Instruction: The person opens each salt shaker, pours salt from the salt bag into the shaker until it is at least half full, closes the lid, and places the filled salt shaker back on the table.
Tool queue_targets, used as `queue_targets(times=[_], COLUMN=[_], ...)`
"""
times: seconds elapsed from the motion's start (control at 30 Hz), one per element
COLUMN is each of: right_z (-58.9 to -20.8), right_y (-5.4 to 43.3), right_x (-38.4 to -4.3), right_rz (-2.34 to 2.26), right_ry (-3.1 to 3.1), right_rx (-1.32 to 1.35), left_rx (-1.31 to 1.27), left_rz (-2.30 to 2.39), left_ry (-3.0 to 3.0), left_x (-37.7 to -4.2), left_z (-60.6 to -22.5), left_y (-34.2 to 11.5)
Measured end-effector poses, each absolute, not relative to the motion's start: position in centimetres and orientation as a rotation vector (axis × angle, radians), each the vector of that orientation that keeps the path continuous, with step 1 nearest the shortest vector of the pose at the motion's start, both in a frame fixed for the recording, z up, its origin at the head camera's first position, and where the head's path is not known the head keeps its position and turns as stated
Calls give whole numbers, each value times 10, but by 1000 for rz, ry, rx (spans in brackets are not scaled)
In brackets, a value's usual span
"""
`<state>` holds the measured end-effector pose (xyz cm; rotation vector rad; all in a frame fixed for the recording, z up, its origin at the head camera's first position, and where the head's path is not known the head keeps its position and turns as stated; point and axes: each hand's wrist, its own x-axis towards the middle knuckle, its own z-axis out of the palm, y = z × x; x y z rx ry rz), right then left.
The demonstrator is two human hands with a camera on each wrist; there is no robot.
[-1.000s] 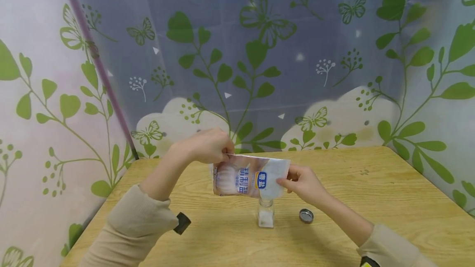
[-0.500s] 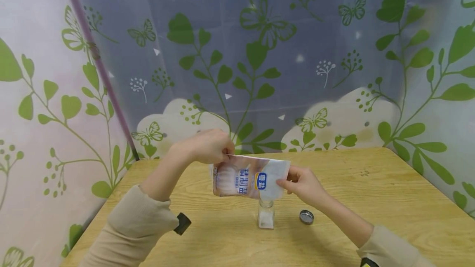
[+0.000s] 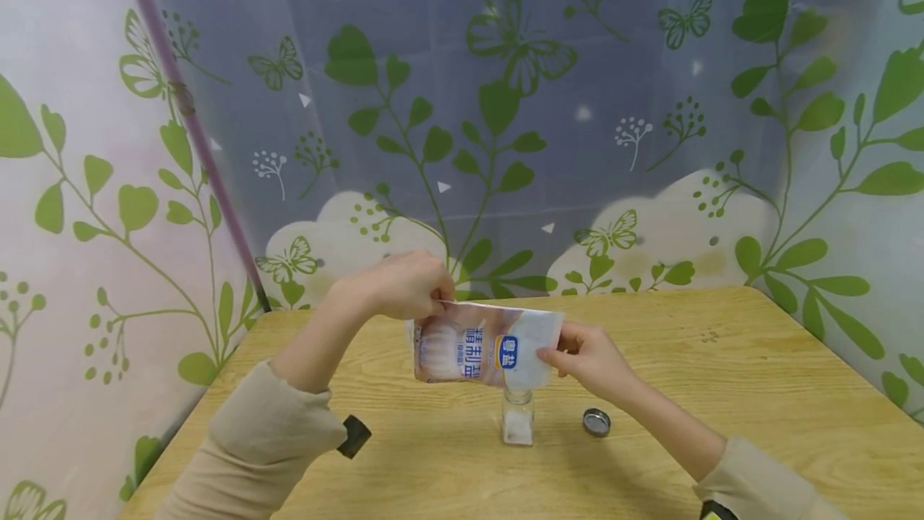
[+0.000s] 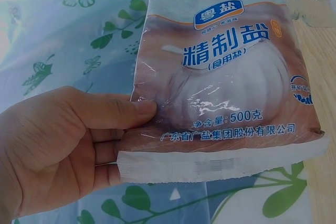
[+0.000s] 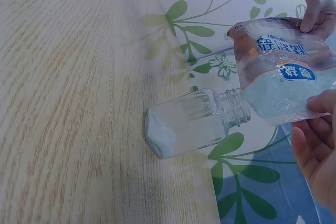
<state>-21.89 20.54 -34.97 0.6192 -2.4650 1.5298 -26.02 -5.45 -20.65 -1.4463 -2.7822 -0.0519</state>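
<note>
A printed plastic bag of salt (image 3: pixel 480 343) is held sideways above the table between both hands. My left hand (image 3: pixel 415 286) pinches its bottom end, with the thumb on the printed front in the left wrist view. At the bag's other end, my right hand (image 3: pixel 588 355) grips the pale top between thumb and fingers. Right under the bag's lower corner stands a clear glass jar (image 5: pixel 184 121), uncapped, with white salt (image 5: pixel 160 132) in its base. In the right wrist view the bag's corner meets the jar's threaded mouth (image 5: pixel 236 107).
A round metal lid (image 3: pixel 596 422) lies on the wooden table (image 3: pixel 686 383) to the right of the jar. Fine white grains are scattered by the jar in the right wrist view. A patterned curtain (image 3: pixel 404 143) hangs behind the table and at both sides.
</note>
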Motion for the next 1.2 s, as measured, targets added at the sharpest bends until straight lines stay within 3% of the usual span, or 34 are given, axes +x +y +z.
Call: queue_targets(times=[1.2], right_z=[-350], right_y=[196], right_x=[-222], right_rz=[1595], right_ry=[-2406], right_rx=[627], left_rx=[-1438], left_rz=[-170], left_ry=[-2806], left_x=[-260], left_z=[-213], left_y=[-67])
